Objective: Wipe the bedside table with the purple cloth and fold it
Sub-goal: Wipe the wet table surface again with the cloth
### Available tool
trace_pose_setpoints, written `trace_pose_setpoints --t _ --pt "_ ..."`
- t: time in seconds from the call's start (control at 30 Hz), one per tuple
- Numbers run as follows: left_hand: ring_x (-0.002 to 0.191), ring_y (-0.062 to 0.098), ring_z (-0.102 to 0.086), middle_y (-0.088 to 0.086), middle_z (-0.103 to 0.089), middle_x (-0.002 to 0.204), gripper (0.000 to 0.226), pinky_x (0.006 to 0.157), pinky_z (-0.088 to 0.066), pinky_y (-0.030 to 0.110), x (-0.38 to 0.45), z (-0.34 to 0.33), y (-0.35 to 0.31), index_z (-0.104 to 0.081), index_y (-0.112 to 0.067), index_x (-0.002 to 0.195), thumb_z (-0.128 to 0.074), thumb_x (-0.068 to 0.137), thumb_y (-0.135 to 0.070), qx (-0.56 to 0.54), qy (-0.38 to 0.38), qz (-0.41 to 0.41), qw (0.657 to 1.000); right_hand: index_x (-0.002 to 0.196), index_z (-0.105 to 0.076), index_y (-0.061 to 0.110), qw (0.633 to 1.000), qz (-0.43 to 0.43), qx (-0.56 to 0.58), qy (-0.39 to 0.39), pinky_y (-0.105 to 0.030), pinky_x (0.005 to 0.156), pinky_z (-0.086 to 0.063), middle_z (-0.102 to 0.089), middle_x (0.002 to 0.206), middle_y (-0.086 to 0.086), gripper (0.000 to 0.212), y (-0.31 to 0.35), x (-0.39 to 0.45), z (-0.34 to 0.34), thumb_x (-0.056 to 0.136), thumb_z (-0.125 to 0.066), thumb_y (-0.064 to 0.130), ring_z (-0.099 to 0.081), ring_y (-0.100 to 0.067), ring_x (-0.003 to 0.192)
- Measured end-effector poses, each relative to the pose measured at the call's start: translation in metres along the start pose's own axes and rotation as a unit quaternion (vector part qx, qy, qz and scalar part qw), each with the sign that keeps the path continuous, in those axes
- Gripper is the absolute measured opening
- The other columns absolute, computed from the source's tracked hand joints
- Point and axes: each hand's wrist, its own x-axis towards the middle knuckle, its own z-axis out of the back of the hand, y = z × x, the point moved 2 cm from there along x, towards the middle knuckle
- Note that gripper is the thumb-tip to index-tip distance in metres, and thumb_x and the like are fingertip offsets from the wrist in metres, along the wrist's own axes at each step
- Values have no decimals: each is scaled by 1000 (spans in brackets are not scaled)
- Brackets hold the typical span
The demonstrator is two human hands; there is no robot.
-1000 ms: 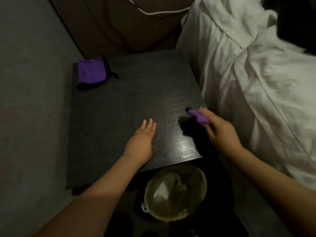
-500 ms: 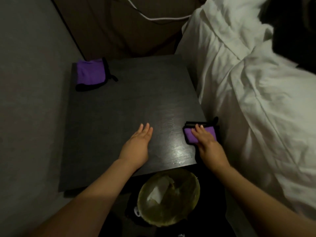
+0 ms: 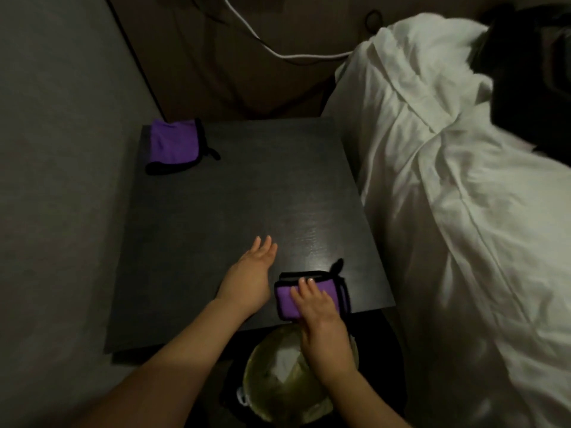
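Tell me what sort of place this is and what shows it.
Most likely a bedroom, perhaps a hotel room. A bed with rumpled white bedding stands right beside a dark wooden bedside table, a white charging cable trails along the wall behind, and a lined waste bin sits on the floor below the table.

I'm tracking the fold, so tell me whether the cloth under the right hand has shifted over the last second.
Yes. The folded purple cloth moved from the bed-side table edge down toward the near front edge, now flat under the right hand.
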Motion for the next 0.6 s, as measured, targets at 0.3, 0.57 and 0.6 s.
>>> trace_pose_setpoints --t 0.3,0.57,0.6 --pt "136 16 -37 11 -44 143 71 105 -19 11 3 12 5 -47 -9 132 -36 68 20 -183 -104 76 975 115 -60 14 984 111 78 118 -28 97 -41 -60 123 -7 37 51 12 -9 82 -44 17 -54 -18 115" --pt "114 16 -56 7 -62 121 56 96 -35 18 -2 34 25 -61 -10 117 -36 76 19 -269 -226 169 921 111 -61 16 954 -115 212 -177 -14 72 -42 -61 90 7 23 2 84 92 90 -51 14 -55 3 77" --pt "115 16 -56 7 -62 123 56 96 -34 17 -3 34 27 -61 -11 117 -36 77 18 -263 -228 175 921 114 -59 18 957 -112 189 -189 -15 74 -42 -61 92 7 25 -6 93 100 91 -51 16 -55 2 78"
